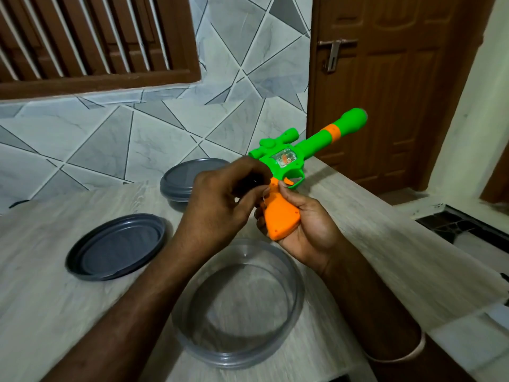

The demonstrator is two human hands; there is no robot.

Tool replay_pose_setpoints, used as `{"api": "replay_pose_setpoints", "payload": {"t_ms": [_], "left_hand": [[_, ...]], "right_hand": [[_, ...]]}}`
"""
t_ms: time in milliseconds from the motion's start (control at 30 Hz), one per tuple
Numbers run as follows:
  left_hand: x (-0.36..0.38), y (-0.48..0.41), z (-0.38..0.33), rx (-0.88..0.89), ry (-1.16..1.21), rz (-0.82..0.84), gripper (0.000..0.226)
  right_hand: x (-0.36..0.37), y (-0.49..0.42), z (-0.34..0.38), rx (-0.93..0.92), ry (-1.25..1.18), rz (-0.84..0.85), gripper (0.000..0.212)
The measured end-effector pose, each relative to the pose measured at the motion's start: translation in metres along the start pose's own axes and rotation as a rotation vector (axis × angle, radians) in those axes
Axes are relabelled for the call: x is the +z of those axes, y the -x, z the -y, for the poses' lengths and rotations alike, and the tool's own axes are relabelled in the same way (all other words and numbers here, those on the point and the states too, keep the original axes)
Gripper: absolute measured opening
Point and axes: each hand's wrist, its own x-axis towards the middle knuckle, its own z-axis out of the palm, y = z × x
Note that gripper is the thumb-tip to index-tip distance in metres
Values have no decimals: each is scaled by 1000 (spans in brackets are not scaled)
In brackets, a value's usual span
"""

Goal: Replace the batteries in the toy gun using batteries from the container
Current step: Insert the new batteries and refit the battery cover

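Toy gun (292,158), centre of frame, orange grip clamped in right hand (305,230); left hand (220,199) pinched on small dark object at grip's edge, identity unclear. Clear container (289,304), lower centre. Risk: pinched object slipping, dropping into container.

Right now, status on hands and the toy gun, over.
Right hand grips toy gun by orange handle. Left hand pinched at handle's top. Open container below, nothing blocking.

Right hand (308,227) holds toy gun (292,161) by orange handle; left hand (223,199) pinches at handle top. Clear container (239,354) open near table (49,312) front edge.
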Motion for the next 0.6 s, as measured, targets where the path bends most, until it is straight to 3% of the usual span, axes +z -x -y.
{"api": "replay_pose_setpoints", "payload": {"t_ms": [167, 300, 500, 600], "left_hand": [[0, 1, 0, -159, 121, 4, 42], [2, 2, 5, -237, 255, -35, 33], [-3, 0, 6, -175, 210, -104, 23], [-4, 0, 4, -164, 202, -39, 25]], "right_hand": [[-2, 0, 0, -8, 5, 5, 47], [-3, -1, -1, -19, 19, -4, 52], [-3, -2, -1, -5, 9, -11, 53], [-4, -3, -2, 3, 10, -25, 53]]}}
